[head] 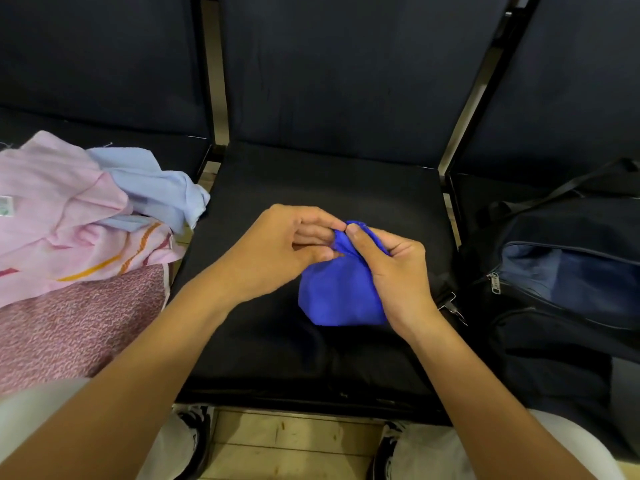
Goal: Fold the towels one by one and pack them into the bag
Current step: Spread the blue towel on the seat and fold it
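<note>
Both hands meet over the middle seat (329,188), where the blue towel (341,296) hangs bunched between them. The left hand (277,251) and the right hand (398,268) each pinch its top edge with thumb and fingers. To my eye they are hunting for corners, so the next thing is to draw the hands apart along that edge until the cloth hangs flat, then lay it down to fold. The dark cushion gives bare room ahead and on both sides. The heap of unfolded towels (79,216) crowds the seat's left edge, and the open bag (568,282) sits close on the right, so spreading wide risks brushing either.
</note>
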{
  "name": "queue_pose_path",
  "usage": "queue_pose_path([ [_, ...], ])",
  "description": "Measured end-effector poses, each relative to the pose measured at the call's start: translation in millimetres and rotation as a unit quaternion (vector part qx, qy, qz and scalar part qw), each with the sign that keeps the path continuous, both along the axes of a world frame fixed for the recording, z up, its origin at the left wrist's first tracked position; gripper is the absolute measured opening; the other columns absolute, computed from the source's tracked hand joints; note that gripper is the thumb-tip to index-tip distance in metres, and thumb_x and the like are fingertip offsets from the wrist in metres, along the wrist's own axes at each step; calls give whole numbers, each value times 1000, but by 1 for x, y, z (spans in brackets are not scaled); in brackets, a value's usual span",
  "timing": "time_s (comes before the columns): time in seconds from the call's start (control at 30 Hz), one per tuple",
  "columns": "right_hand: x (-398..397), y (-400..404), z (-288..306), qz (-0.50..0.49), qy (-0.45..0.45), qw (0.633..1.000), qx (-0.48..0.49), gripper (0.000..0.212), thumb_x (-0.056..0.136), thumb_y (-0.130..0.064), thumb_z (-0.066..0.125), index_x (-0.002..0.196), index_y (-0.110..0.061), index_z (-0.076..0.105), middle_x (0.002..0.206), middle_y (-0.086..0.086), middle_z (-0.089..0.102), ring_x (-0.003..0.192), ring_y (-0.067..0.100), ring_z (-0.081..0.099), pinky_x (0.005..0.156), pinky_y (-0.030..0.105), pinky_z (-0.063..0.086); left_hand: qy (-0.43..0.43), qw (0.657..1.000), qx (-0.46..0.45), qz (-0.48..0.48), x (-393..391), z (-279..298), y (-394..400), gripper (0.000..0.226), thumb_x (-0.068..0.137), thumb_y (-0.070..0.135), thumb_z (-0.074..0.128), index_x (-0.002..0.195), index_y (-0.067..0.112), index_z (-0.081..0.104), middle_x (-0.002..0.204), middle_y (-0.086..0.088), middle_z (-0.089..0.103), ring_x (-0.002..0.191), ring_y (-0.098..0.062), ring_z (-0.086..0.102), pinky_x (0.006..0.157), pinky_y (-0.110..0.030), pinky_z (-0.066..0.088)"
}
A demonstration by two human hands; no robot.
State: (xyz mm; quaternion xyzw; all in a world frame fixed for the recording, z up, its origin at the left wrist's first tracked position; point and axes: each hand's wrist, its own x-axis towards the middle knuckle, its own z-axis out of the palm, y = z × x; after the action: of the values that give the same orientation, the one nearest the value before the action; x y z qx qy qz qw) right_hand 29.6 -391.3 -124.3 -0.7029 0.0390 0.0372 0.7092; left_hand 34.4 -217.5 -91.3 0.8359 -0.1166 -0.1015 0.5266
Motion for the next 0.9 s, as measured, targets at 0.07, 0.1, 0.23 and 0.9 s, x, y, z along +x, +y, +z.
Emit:
queue_pose_path([
  [0.07, -1, 1, 0, 18, -20, 1000, -16, 19, 96, -20, 62, 101, -9, 77, 91, 4, 78, 89, 18, 73, 84, 30, 57, -23, 1000, 4, 11, -2, -1, -2, 30, 87, 3, 68, 108, 24, 68, 93, 10, 73, 88, 2, 69, 84, -14, 53],
  [0.1, -2, 1, 0, 34, -32, 998, -30, 21, 98, -20, 59, 101, -9, 77, 90, 4, 77, 89, 17, 73, 82, 27, 56, -38, 999, 8, 21, -2, -1, -2, 26, 88, 3, 66, 104, 23, 69, 88, 9, 73, 82, 1, 70, 80, -12, 53],
  [0.23, -5, 4, 0, 87, -33, 995, -47, 23, 101, -19, 53, 97, -14, 75, 88, 7, 75, 83, 23, 70, 75, 26, 53, -78, 995, 26, 61, -3, -1, -3, 18, 88, 9, 66, 92, 26, 68, 76, 10, 70, 70, -2, 69, 69, -16, 56],
  [0.9, -6, 2, -4, 81, -3, 996, -29, 33, 100, -25, 53, 89, 1, 72, 81, 22, 68, 79, 40, 64, 76, 43, 50, -150, 984, 86, 38, -1, -3, 2, 6, 82, 16, 74, 81, 21, 71, 73, 14, 60, 74, -3, 59, 64, -8, 45],
])
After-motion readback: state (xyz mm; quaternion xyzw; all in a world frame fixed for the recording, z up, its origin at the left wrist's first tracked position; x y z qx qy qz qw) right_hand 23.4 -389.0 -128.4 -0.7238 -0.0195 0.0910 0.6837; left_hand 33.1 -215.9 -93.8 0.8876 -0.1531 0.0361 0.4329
